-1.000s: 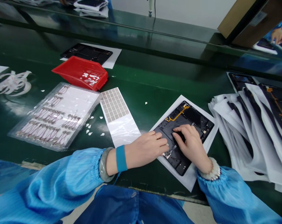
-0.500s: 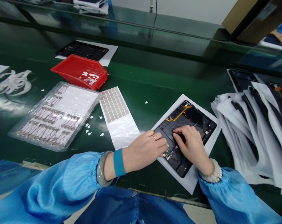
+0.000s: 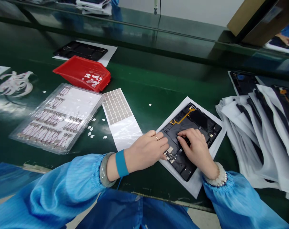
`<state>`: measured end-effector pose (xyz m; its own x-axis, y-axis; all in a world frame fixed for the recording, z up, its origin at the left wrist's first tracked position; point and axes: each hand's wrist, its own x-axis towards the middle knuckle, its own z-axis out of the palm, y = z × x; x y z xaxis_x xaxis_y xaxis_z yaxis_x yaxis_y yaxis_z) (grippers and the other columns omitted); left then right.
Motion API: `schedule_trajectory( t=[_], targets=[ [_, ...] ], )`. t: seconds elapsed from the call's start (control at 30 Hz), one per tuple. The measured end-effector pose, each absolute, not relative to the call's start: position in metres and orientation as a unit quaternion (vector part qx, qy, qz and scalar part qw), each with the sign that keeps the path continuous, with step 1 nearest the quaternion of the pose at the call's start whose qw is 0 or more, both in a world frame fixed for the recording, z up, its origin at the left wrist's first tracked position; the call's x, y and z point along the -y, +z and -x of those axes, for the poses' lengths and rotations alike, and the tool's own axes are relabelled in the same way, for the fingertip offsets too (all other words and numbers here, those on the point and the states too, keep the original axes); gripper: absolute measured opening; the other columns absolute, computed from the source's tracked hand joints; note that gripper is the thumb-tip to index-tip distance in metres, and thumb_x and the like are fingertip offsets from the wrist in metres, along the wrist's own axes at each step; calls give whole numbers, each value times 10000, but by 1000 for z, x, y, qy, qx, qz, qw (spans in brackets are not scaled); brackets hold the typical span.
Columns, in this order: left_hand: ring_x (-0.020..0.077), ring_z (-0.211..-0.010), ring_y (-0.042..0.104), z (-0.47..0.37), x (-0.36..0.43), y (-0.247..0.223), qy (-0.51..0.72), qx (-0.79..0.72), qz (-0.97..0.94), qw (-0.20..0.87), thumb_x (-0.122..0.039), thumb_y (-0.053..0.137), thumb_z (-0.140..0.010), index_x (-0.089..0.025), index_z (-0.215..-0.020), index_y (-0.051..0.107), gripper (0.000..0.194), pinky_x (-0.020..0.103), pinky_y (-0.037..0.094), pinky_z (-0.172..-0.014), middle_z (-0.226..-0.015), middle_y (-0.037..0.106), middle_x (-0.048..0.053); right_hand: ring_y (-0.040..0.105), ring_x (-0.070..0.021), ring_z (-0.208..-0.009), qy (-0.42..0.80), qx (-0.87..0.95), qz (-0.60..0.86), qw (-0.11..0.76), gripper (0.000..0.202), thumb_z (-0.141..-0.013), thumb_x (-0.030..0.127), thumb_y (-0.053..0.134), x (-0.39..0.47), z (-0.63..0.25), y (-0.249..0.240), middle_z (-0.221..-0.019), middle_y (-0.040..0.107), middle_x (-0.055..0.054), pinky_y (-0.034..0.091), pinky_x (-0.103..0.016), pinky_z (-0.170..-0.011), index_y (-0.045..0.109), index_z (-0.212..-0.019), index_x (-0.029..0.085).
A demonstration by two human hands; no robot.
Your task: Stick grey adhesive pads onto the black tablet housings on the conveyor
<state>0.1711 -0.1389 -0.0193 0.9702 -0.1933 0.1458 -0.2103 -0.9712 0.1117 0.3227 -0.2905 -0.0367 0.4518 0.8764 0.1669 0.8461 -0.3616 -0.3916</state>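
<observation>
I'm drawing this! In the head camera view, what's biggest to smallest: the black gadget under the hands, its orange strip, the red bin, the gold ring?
1. Black gadget, though partly covered
2. Red bin
3. Orange strip
4. Gold ring

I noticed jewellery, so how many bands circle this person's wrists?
3: grey-green bangle and teal strap on the left wrist, white beaded bracelet on the right wrist; sleeves may hide more.
</observation>
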Motion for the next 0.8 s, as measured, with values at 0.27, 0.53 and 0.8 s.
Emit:
schedule_trajectory(
  t=[0.27, 0.53, 0.8],
  targets=[
    [213, -952, 495, -171, 138, -16, 65, 118, -988, 74, -391, 633, -852, -226, -1071, 557, 285, 334, 305, -730, -1005, 576, 16, 520, -214, -848, 40, 521, 827, 209, 157, -911, 318, 475, 290, -323, -37, -890, 618, -41, 346, -342, -717, 591, -912, 212],
    [200, -838, 514, -166, 143, -23, 123, 119, -983, 66, -409, 618, -854, -178, -974, 590, 262, 333, 337, -698, -918, 570, 43, 554, -216, -789, 20, 556, 801, 223, 231, -899, 391, 467, 296, -336, -52, -840, 629, -50, 401, -363, -733, 607, -913, 208],
    [170, -888, 572, -178, 150, -24, 118, 131, -982, 69, -319, 621, -848, -175, -887, 653, 152, 287, 388, -664, -890, 616, 49, 620, -248, -760, -10, 598, 769, 224, 397, -849, 559, 438, 304, -368, -82, -852, 678, -78, 451, -396, -708, 615, -886, 206]
  ],
)
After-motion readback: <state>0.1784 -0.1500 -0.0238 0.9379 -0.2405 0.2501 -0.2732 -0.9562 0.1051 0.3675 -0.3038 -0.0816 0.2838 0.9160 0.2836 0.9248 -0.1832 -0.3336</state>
